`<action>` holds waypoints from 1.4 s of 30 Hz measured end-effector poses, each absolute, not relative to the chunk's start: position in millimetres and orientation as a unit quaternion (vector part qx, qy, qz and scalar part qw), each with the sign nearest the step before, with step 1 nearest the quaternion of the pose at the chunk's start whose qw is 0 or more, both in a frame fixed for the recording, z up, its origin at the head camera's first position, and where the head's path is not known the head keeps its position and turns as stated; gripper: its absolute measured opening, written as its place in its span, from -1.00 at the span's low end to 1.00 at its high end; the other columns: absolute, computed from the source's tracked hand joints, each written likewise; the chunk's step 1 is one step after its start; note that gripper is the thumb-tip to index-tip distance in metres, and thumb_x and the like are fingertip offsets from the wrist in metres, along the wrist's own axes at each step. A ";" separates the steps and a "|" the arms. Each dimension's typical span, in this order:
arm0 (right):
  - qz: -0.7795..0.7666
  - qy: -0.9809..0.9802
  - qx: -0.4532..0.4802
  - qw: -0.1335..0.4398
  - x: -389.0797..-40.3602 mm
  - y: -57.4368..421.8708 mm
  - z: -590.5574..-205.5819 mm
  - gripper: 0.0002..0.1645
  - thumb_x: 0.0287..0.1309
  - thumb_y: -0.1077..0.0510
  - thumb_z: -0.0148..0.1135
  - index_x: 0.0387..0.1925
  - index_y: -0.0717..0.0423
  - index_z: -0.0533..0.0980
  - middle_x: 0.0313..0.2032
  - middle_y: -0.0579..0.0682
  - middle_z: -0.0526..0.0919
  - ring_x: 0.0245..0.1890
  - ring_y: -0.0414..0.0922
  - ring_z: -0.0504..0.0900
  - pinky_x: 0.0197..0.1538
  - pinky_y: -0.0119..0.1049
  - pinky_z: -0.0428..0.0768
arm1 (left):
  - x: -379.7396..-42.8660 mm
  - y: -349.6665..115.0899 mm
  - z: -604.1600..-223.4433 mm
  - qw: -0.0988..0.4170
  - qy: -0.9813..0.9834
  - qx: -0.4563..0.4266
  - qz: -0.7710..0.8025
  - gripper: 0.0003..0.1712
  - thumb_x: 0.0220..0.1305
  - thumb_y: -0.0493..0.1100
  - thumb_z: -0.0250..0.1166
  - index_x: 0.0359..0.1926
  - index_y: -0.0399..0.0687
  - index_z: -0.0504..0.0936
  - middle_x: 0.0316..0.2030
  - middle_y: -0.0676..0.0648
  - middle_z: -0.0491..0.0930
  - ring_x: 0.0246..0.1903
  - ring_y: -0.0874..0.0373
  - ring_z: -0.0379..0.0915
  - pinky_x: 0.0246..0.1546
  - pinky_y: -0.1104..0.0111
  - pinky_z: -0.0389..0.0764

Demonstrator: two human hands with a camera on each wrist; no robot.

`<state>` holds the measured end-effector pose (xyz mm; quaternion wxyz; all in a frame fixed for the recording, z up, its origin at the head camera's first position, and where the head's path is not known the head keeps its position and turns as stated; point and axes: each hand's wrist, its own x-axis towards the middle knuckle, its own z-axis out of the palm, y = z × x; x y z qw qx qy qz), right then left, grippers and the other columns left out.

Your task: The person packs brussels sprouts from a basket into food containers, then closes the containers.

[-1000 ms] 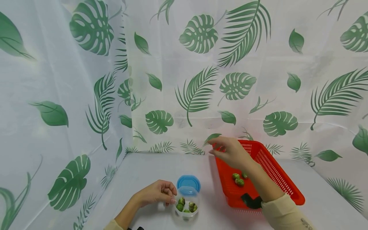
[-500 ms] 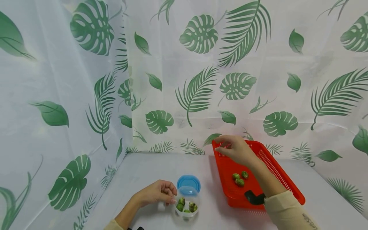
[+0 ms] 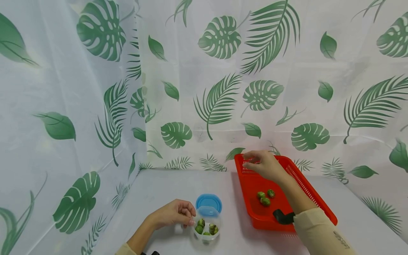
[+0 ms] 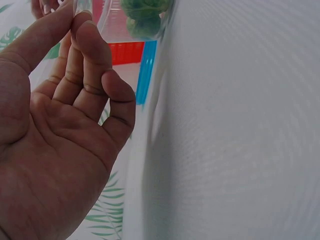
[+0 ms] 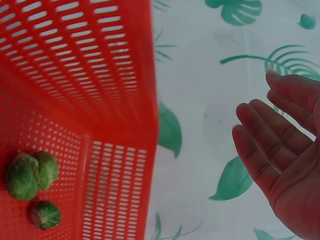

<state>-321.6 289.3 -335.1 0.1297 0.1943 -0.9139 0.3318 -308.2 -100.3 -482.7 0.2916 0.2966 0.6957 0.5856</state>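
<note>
Much of the view is white sheeting (image 3: 188, 109) printed with green leaves, large split ones and feathery fronds among them, rising behind and to the left of a white table (image 3: 172, 182). Next in size, a red basket (image 3: 264, 224) with slotted walls, sitting on the right half of the table, its long side running away at a slant. Cream sleeves on both forearms; the right sleeve (image 3: 318, 230) reaches in over the basket's near right part, a dark piece (image 3: 282, 216) at the wrist. Right hand (image 3: 262, 164) is in front of the basket's far left end as seen from the head; height above the rim hard to judge. Its fingers are loosely bent, thumb well apart from them, a wide gap between; the right wrist view shows the palm side bare. Left hand (image 3: 176, 214) is low at the table, thumb and forefinger brought narrow, pinching the left edge of a see-through container (image 3: 205, 239); the remaining fingers curl loosely. The container stands on the table, left of the basket and apart from it. Just beyond it lies a blue lid (image 3: 208, 202), near edge seen through the plastic. Smallest, the greens: three Brussels sprouts (image 3: 265, 202) grouped on the basket floor, two close together; other sprouts (image 3: 213, 229), at least four, some browned, inside the container.
</note>
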 end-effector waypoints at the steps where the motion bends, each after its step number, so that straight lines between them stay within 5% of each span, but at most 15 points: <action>1: 0.330 -0.915 0.193 0.130 -322.7 290.7 -336.3 -0.51 0.29 0.08 0.45 0.22 0.04 0.64 0.07 0.07 0.76 0.00 0.03 0.71 -0.16 -0.26 0.75 | -308.1 -100.4 -482.8 0.291 0.696 0.296 0.585 -0.65 0.27 -0.24 0.48 -0.04 -0.36 0.60 -0.41 0.06 0.71 -0.46 0.26 0.58 -0.34 0.38 0.59; 11: 0.321 -0.921 0.180 0.124 -331.0 302.7 -344.1 -0.56 0.29 0.08 0.44 0.18 0.06 0.65 0.04 0.09 0.76 -0.03 0.01 0.67 -0.18 -0.32 0.71 | -307.9 -100.2 -482.4 0.293 0.694 0.297 0.587 -0.58 0.26 -0.25 0.48 0.00 -0.46 0.56 -0.41 0.06 0.71 -0.47 0.26 0.57 -0.35 0.38 0.58; 20: 0.329 -0.918 0.180 0.130 -335.0 309.3 -352.1 -0.56 0.26 0.13 0.47 0.14 0.16 0.67 0.00 0.14 0.77 -0.15 -0.01 0.66 -0.22 -0.37 0.70 | -308.2 -100.8 -483.0 0.301 0.684 0.298 0.594 -0.73 0.27 -0.27 0.47 -0.07 -0.25 0.61 -0.43 0.07 0.70 -0.48 0.27 0.55 -0.34 0.37 0.59; 30: 0.329 -0.921 0.165 0.125 -343.1 323.9 -360.2 -0.55 0.26 0.12 0.47 0.16 0.13 0.67 0.08 0.20 0.74 -0.01 0.07 0.67 -0.04 -0.09 0.76 | -309.4 -100.2 -483.6 0.301 0.683 0.301 0.593 -0.71 0.28 -0.26 0.48 -0.06 -0.27 0.61 -0.42 0.06 0.70 -0.48 0.26 0.56 -0.34 0.37 0.60; 42: 0.350 -0.927 0.114 0.068 -350.6 336.5 -369.0 -0.53 0.29 0.12 0.44 0.18 0.20 0.64 0.12 0.27 0.70 0.03 0.12 0.62 -0.01 -0.01 0.75 | -309.5 -100.8 -483.4 0.304 0.680 0.305 0.593 -0.73 0.30 -0.28 0.45 -0.05 -0.29 0.61 -0.41 0.07 0.71 -0.46 0.27 0.57 -0.33 0.38 0.60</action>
